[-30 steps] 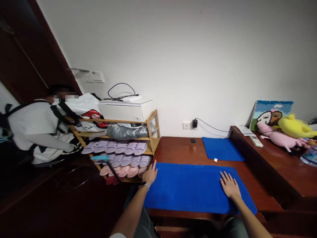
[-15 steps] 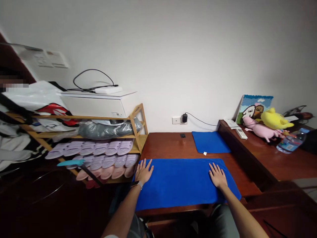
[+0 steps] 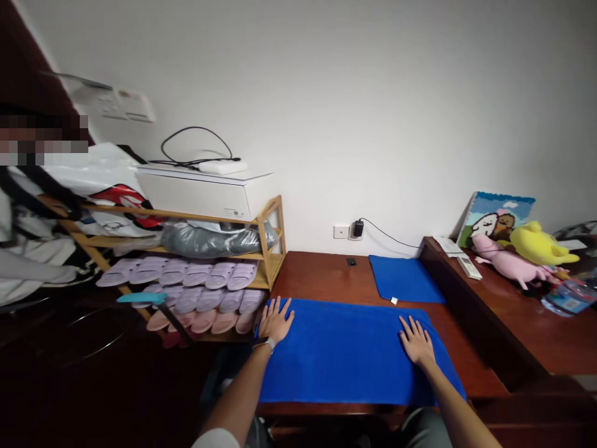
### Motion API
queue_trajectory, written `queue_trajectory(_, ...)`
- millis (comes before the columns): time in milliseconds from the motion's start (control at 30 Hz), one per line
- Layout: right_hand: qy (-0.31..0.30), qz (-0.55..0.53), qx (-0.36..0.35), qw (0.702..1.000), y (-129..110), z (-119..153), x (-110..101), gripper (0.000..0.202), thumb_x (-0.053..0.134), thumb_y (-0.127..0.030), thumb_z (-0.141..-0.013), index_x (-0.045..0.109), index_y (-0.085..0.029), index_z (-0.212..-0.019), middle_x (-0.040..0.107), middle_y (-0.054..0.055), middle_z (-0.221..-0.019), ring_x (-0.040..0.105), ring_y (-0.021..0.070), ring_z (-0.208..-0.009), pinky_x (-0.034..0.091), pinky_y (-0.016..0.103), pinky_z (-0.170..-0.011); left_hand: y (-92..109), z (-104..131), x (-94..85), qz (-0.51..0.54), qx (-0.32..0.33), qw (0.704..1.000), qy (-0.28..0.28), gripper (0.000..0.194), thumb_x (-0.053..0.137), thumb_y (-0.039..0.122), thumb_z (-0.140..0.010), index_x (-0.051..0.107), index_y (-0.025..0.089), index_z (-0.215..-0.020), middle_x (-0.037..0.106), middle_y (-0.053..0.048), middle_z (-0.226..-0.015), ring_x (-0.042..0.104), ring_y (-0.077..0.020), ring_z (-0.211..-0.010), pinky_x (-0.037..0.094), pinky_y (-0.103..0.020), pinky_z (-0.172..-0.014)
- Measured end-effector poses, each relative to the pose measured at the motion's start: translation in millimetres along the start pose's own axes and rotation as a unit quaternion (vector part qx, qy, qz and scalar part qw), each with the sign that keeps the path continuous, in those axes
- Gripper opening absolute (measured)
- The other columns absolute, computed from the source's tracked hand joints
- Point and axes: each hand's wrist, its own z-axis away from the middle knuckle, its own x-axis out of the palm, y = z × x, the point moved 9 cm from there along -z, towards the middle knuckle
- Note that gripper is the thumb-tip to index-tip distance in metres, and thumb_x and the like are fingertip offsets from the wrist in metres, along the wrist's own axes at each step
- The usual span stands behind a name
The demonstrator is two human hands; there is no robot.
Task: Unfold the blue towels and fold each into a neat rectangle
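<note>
A blue cloth (image 3: 345, 354) lies spread flat along the front of the brown wooden desk (image 3: 321, 274). My left hand (image 3: 276, 320), with a watch at the wrist, rests palm down on its left end, fingers spread. On the right part of the cloth my right hand (image 3: 417, 342) lies flat, fingers apart. Neither hand grips anything. Behind the large cloth, toward the wall, a second, smaller blue cloth (image 3: 405, 279) with a white tag lies on the desk.
Left of the desk stands a wooden rack (image 3: 275, 267) with slippers (image 3: 205, 298) and a white box (image 3: 200, 191) on top. A person in white and black is at the far left. Plush toys (image 3: 508, 264) and a bottle (image 3: 569, 297) occupy the right-hand desk.
The whole view has shifted and tilted slightly, with the desk now a little further right. Both hands stay flat on the large blue cloth.
</note>
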Motion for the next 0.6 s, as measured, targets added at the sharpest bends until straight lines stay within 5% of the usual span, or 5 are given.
queue_trajectory(267, -0.027, 0.020, 0.020, 0.999, 1.5, -9.7, -13.5, 0.067, 0.028, -0.053, -0.106, 0.035, -0.039, -0.171, 0.036, 0.004, -0.178, 0.037, 0.0289, -0.161, 0.034, 0.053, -0.127, 3.8, -1.8, -5.2, 0.021, 0.000, 1.000, 0.002, 0.063, 0.045, 0.050, -0.105, 0.048, 0.031, -0.165, 0.039, -0.009, -0.177, 0.031, -0.0348, -0.164, 0.020, -0.056, -0.134)
queue_trajectory(367, -0.023, 0.051, -0.002, 0.998, -17.8, -11.9, -25.9, 0.069, 0.033, -0.056, -0.103, 0.041, -0.035, -0.169, 0.044, 0.007, -0.174, 0.044, 0.0328, -0.156, 0.035, 0.055, -0.126, 3.6, 0.0, -6.2, 0.030, 0.002, 0.999, 0.016, 0.062, 0.045, 0.048, -0.105, 0.049, 0.030, -0.164, 0.040, -0.010, -0.176, 0.033, -0.0350, -0.164, 0.020, -0.056, -0.134)
queue_trajectory(467, 0.031, 0.061, -0.053, 0.996, -77.7, -7.5, -41.7, 0.067, 0.033, -0.046, -0.104, 0.042, -0.032, -0.169, 0.039, 0.005, -0.176, 0.033, 0.0312, -0.162, 0.023, 0.054, -0.132, 3.7, 1.7, -6.5, 0.034, 0.011, 0.999, 0.030, 0.062, 0.046, 0.046, -0.104, 0.050, 0.028, -0.164, 0.041, -0.011, -0.175, 0.033, -0.0353, -0.164, 0.020, -0.057, -0.134)
queue_trajectory(600, 0.024, -0.016, -0.174, 0.984, -207.6, 6.3, -47.1, 0.065, 0.028, -0.042, -0.108, 0.034, -0.032, -0.172, 0.028, -0.001, -0.180, 0.021, 0.0260, -0.167, 0.014, 0.050, -0.135, 1.6, 0.4, -3.5, 0.041, 0.022, 0.998, 0.037, 0.064, 0.044, 0.051, -0.104, 0.050, 0.029, -0.164, 0.042, -0.010, -0.175, 0.033, -0.0368, -0.163, 0.021, -0.060, -0.133)
